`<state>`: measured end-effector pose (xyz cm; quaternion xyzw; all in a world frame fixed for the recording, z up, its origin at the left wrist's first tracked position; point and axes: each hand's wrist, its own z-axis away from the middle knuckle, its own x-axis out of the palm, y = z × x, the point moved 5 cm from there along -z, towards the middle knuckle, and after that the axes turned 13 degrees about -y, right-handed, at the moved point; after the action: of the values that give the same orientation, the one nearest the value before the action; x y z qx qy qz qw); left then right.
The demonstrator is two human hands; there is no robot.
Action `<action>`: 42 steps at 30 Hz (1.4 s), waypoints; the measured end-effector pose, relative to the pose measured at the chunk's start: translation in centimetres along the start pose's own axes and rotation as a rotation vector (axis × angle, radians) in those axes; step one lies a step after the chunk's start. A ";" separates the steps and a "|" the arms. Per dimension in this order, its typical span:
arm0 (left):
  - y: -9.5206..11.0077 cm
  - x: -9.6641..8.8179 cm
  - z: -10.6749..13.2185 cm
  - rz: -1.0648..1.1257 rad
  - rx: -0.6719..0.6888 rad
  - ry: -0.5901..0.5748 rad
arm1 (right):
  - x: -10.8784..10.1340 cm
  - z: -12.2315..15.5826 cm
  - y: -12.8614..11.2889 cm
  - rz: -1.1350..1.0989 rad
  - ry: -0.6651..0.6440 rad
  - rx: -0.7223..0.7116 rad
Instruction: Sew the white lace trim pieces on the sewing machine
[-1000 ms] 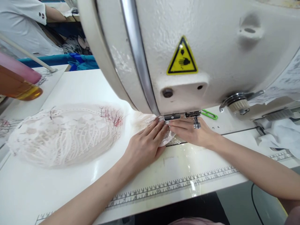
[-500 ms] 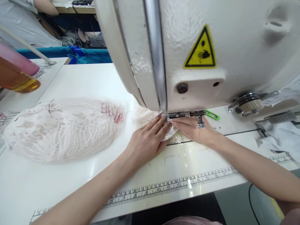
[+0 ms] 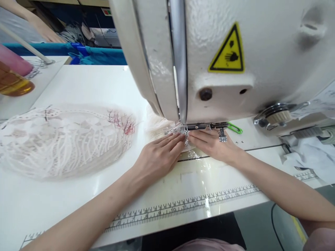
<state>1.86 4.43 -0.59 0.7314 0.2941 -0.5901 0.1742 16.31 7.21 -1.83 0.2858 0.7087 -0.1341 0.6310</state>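
- Pressing both my hands flat on the small white lace piece (image 3: 186,142), which lies on the machine bed under the metal presser foot (image 3: 199,127) of the cream-white sewing machine head (image 3: 261,42).
- My left hand (image 3: 157,158) lies palm down, fingers straight and close together, with the tips on the lace. It grips nothing.
- My right hand (image 3: 213,146) lies the same way, fingers stretched flat toward the left. Its tips almost meet those of my left hand at the lace.
- A see-through amber bottle with a pink top (image 3: 13,82) sits tilted at the far left edge. I cannot tell whether the colour is liquid or plastic.
- A big heap of white lace with red thread marks (image 3: 62,139) rests well to the left of my hands.
- Green-handled snips (image 3: 235,128) lie just behind my right hand.
- The glossy white table (image 3: 83,83) has a printed ruler strip (image 3: 183,207) along its near edge.
- Crumpled white cloth (image 3: 311,160) lies at the right.
- A yellow triangular warning sticker (image 3: 228,50) is on the machine head.
- Beyond the table runs a blue fabric edge (image 3: 102,56), and another person's hand (image 3: 44,31) shows at the upper left.
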 end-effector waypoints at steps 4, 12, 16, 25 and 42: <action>-0.3 -0.2 -0.1 0.001 -0.028 0.009 | 0.3 -0.4 -0.6 -0.102 -0.058 -0.044; -0.6 -0.1 -0.1 0.019 -0.077 0.023 | 0.5 -0.6 -1.8 -0.221 0.070 -0.028; -0.8 0.1 -0.1 0.040 -0.103 0.024 | 0.7 -0.5 -1.7 -0.253 0.081 -0.038; -0.9 0.4 0.3 0.028 -0.087 0.010 | 0.7 -0.5 -1.7 -0.240 0.091 -0.051; -0.4 0.4 -0.1 -0.003 -0.114 -0.016 | 0.1 -0.2 -0.7 -0.260 0.066 -0.063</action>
<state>1.75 4.89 -0.91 0.7152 0.3271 -0.5784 0.2168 15.71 6.77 -1.98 0.1759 0.7639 -0.1832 0.5933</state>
